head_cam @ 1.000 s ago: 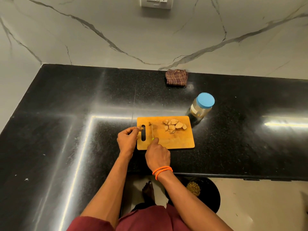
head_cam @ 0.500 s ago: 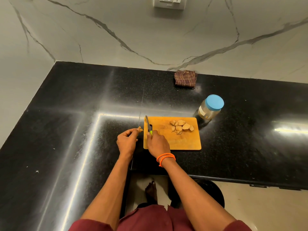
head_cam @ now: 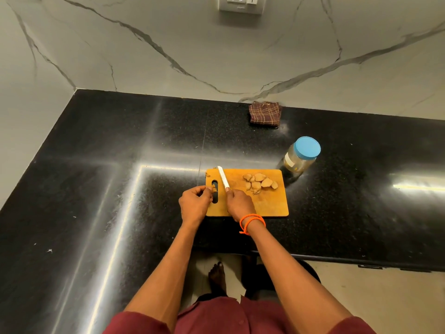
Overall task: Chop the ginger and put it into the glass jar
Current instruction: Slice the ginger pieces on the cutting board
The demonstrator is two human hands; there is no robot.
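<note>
Right hand [head_cam: 240, 204]: one, orange cord at the wrist, at the near edge of the cutting board [head_cam: 265, 206]; grip curled round the handle of one knife [head_cam: 223, 178], blade slanting away over the board's left part. Left hand [head_cam: 195, 203]: one, at the board's left edge by the handle slot; fingertips pinching one small ginger piece [head_cam: 213, 188]. Ginger slices [head_cam: 260, 183]: one heap on the board's far right part, count unclear. Glass jar [head_cam: 299, 156]: one, blue lid on, on the bench [head_cam: 120, 189] just beyond the board's far right corner. Checked cloth [head_cam: 265, 114]: one, well beyond the board, by the wall.

Maroon short sleeves and garment, bare forearms and foot, orange thread bracelet [head_cam: 252, 221] on the right wrist
</note>
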